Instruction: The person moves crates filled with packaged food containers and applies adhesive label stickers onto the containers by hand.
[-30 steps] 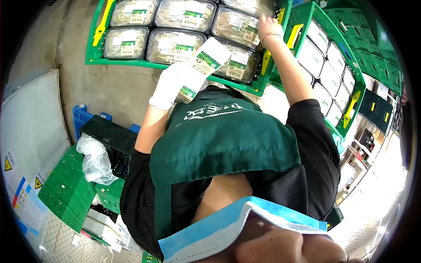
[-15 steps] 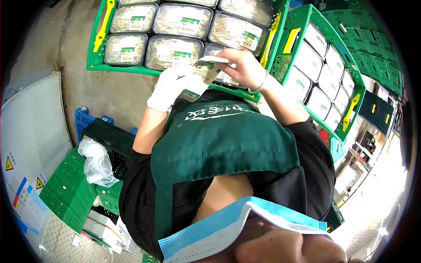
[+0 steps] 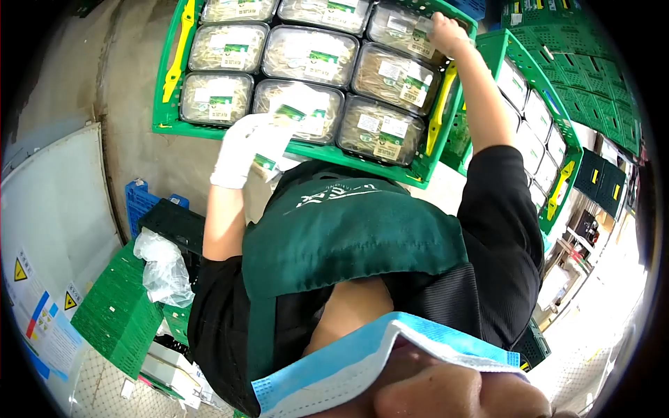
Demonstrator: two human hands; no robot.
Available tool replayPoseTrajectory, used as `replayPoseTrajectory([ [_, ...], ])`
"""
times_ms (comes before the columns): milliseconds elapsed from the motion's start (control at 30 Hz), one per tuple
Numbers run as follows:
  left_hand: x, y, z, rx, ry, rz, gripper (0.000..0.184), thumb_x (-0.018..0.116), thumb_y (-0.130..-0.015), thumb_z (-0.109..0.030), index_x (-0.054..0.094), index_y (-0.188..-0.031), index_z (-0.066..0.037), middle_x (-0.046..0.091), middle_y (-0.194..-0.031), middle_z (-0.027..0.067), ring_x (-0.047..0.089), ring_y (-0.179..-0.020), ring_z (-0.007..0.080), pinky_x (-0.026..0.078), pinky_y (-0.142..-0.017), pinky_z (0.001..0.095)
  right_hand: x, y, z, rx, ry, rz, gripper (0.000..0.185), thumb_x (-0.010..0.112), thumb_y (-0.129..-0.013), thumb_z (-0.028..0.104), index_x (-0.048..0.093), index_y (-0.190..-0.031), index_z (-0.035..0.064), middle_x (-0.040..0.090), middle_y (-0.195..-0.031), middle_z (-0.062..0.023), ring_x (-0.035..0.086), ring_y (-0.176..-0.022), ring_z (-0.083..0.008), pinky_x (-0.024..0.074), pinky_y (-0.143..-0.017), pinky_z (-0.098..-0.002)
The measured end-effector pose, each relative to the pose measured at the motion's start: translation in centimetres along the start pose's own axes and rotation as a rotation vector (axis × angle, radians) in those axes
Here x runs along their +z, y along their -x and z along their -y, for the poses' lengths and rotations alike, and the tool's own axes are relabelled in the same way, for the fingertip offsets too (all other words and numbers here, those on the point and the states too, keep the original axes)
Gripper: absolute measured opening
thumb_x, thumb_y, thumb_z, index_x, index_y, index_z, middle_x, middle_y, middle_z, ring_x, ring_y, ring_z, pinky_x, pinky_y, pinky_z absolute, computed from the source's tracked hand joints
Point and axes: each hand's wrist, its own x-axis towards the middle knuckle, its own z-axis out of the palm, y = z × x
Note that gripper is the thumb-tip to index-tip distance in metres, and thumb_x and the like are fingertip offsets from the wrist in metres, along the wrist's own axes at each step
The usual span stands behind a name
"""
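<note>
My left hand [image 3: 240, 143], in a white glove, is closed on a strip of printed labels [image 3: 289, 115] over the near edge of the green crate [image 3: 279, 145]. Part of the strip hangs below the glove. My bare right hand [image 3: 449, 36] reaches to the crate's far right corner, fingers curled down at the edge of a clear-lidded tray [image 3: 394, 28]. A green-and-white label [image 3: 421, 43] lies on that lid beside my fingertips; whether they grip anything is hidden. Similar labelled trays [image 3: 310, 54] of pale, stringy food fill the crate in rows.
A second green crate [image 3: 503, 43] of packed trays stands to the right, with stacked green crates [image 3: 592, 87] behind it. On the left are a blue crate [image 3: 139, 205], a black crate [image 3: 174, 223], and a clear plastic bag [image 3: 166, 268] over green crates.
My right hand has left the label strip and moved forward and right to the far corner tray. My left hand has shifted slightly left, keeping the strip. The view has shifted slightly.
</note>
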Motion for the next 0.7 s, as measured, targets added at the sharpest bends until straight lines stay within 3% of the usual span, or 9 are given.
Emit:
replayPoseTrajectory([
  [67,-3.7,-2.0,2.9,-0.439,0.429,-0.114,0.019,0.052,-0.074,-0.013,0.055,-0.085,0.002,0.056,-0.075,0.0088,0.055,-0.064,0.017,0.047,-0.061,0.0279,3.0,-0.9,0.7,0.14,0.003,0.118,0.035,0.043,-0.077,0.015,0.038,-0.11,0.0035,0.047,-0.11,-0.0162,0.046,-0.102,-0.0312,0.0404,-0.083,-0.038],
  [100,-5.1,-2.4,3.5,-0.263,0.412,-0.022,0.021,0.053,-0.074,-0.014,0.054,-0.086,0.003,0.056,-0.076,0.0112,0.055,-0.063,0.0179,0.047,-0.059,0.0279,2.6,-0.4,1.8,0.201,0.028,0.053,0.038,0.045,-0.076,0.016,0.037,-0.112,0.0052,0.046,-0.111,-0.0165,0.046,-0.102,-0.0307,0.0409,-0.082,-0.0373],
  [200,-5.7,-4.7,2.2,-0.402,0.508,-0.199,0.021,0.053,-0.073,-0.013,0.054,-0.086,0.002,0.056,-0.074,0.0114,0.054,-0.062,0.019,0.047,-0.058,0.0284,1.6,1.7,4.6,0.305,0.061,-0.114,0.05,0.046,-0.076,0.021,0.03,-0.123,0.0157,0.036,-0.121,-0.0158,0.042,-0.107,-0.0306,0.0393,-0.084,-0.0387],
  [233,-4.1,-6.1,0.3,-0.409,0.34,-0.26,0.022,0.053,-0.072,-0.016,0.054,-0.085,0.002,0.054,-0.072,0.0119,0.053,-0.06,0.0214,0.047,-0.056,0.0304,3.7,1.1,4.3,0.297,-0.041,-0.064,0.051,0.046,-0.076,0.025,0.03,-0.124,0.0156,0.034,-0.123,-0.0149,0.038,-0.11,-0.0319,0.0367,-0.087,-0.0399],
  [267,-3.9,-7.4,0.8,-0.131,-0.485,0.109,0.025,0.052,-0.072,-0.022,0.056,-0.079,0.001,0.055,-0.069,0.0145,0.054,-0.06,0.0263,0.046,-0.057,0.0335,5.8,0.9,3.9,0.296,-0.144,-0.011,0.052,0.045,-0.076,0.028,0.029,-0.124,0.0154,0.032,-0.126,-0.0139,0.034,-0.114,-0.0333,0.034,-0.089,-0.0411],
  [300,-3.6,-8.7,1.2,0.335,-1.272,0.178,0.03,0.052,-0.072,-0.028,0.058,-0.073,0.001,0.056,-0.067,0.0171,0.055,-0.06,0.0311,0.045,-0.057,0.0366,5.2,1.1,4.1,0.343,-0.181,0.047,0.055,0.045,-0.076,0.033,0.028,-0.125,0.0151,0.029,-0.129,-0.0121,0.027,-0.118,-0.0338,0.0294,-0.093,-0.0413],
  [400,-0.7,-11.3,2.8,0.071,-1.198,0.16,0.028,0.05,-0.073,-0.026,0.061,-0.074,-0.001,0.059,-0.073,0.0182,0.059,-0.07,0.0307,0.047,-0.062,0.0368,2.0,3.8,5.6,0.531,-0.239,-0.052,0.05,0.045,-0.076,0.032,0.035,-0.122,0.0149,0.033,-0.126,-0.0144,0.03,-0.116,-0.0327,0.0329,-0.091,-0.0393],
  [500,0.9,-12.4,3.9,0.041,-1.264,0.014,0.028,0.052,-0.073,-0.027,0.062,-0.08,-0.002,0.06,-0.078,0.0169,0.059,-0.073,0.0292,0.048,-0.064,0.036,0.4,10.5,7.9,0.736,-0.597,0.177,0.049,0.047,-0.072,0.028,0.04,-0.107,-0.0049,0.042,-0.114,-0.024,0.043,-0.104,-0.036,0.0357,-0.088,-0.0389],
  [700,1.8,-11.6,1.2,-0.102,-1.168,0.13,0.043,0.044,-0.077,-0.039,0.055,-0.091,0.0,0.056,-0.091,0.0213,0.056,-0.086,0.031,0.045,-0.073,0.0375,4.2,16.2,14.3,1.109,-0.491,0.024,0.051,0.048,-0.077,0.032,0.037,-0.112,-0.0045,0.036,-0.118,-0.0215,0.041,-0.105,-0.0337,0.0346,-0.087,-0.0382],
])
